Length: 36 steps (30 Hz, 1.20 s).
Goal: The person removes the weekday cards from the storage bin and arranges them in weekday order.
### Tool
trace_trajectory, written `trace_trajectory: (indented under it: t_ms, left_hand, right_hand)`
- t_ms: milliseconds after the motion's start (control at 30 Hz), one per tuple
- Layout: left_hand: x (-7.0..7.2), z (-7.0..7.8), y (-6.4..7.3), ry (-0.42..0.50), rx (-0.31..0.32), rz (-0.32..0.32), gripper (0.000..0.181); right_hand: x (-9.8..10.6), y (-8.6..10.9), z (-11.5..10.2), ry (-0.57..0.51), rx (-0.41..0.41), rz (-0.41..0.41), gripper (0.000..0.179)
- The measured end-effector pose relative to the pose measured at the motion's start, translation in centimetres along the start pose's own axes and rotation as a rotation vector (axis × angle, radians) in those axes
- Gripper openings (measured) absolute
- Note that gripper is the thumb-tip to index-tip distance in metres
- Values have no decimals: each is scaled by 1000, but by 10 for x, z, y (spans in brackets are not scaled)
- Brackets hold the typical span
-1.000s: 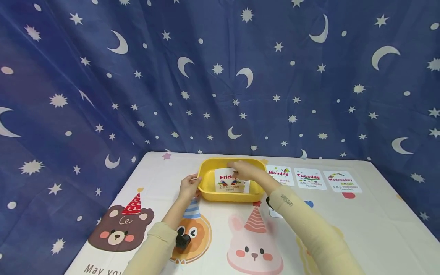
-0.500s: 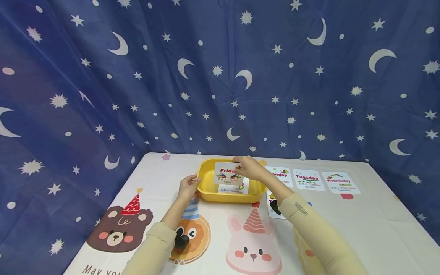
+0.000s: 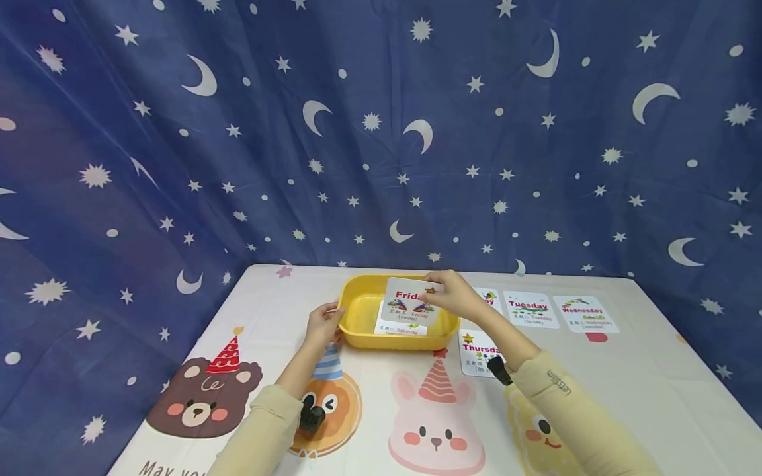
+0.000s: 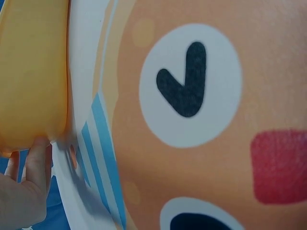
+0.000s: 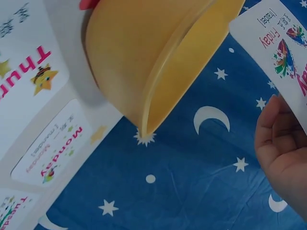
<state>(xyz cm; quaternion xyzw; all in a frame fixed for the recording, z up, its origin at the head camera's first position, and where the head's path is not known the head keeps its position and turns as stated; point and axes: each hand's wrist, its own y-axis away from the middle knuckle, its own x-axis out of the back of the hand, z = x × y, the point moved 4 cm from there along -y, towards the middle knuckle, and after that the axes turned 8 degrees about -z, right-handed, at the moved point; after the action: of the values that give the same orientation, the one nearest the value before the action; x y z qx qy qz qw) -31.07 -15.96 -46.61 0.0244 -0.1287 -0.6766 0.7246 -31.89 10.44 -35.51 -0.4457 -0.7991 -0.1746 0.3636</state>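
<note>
My right hand point(image 3: 455, 295) pinches the white Friday card point(image 3: 411, 304) by its right edge and holds it up over the yellow tub point(image 3: 387, 341). The right wrist view shows the Friday card point(image 5: 276, 43) clear of the tub point(image 5: 129, 52), gripped in the curled fingers of the right hand point(image 5: 283, 148). A Saturday card point(image 3: 397, 328) lies in the tub, partly covered by the Friday card. At the tub's left end, my left hand point(image 3: 323, 325) grips the rim. The left wrist view has the fingers of that hand point(image 4: 29, 187) against the tub's yellow wall point(image 4: 33, 76).
Right of the tub, Monday point(image 3: 489, 299), Tuesday point(image 3: 530, 309) and Wednesday point(image 3: 586, 313) cards lie in a row. A Thursday card point(image 3: 476, 354) lies in front of Monday, partly behind the right forearm. The white tablecloth point(image 3: 369, 410) carries printed animal faces; a blue starry curtain point(image 3: 333, 165) hangs behind.
The right hand has raised the Friday card from inside the tub and moved it rightward, uncovering more of the Saturday card. The left hand has stayed at the tub's rim.
</note>
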Motion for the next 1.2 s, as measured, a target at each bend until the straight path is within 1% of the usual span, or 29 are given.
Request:
trace_trajectory:
  t_ms: [133,267,333,400,533,600,700,833,967,1133,1200]
  left_hand:
    - [0,1,0,-1,-6,-2,37]
    - [0,0,1,-4,-8,-2,37]
    - [0,0,1,-5,-6,-3,37]
    - [0,1,2,-9,-2,-4,37]
    - [0,2,2,-11,2,-9,38]
    - [0,2,2,-5,5,-8,38]
    - [0,3,1,1,10,-12,38]
    - [2,4,0,-4,16,-11,38]
    - [3,5,0,-12,13,-13,39]
    - [1,5,3,-33,12,-35,40]
    - [1,4,3,-36,22,-34,40]
  right_hand:
    - [6,12,5,-25,-26,23,31]
    - [10,26,11,-85,-37,25,20]
    - [12,32,14,-117,-52,20,19]
    - [14,38,17,-144,-72,18,20]
    - [18,51,24,-164,-133,16,25]
    - [19,58,28,-173,-149,8,29]
    - [21,68,36,-180,-193,1,35]
    - [24,79,44,-176,-250,10,43]
    - [28,87,49,-172,-267,12,48]
    - [34,100,61,-186,-277,-7,45]
    - [36,107,68,-191,-289,-17,45]
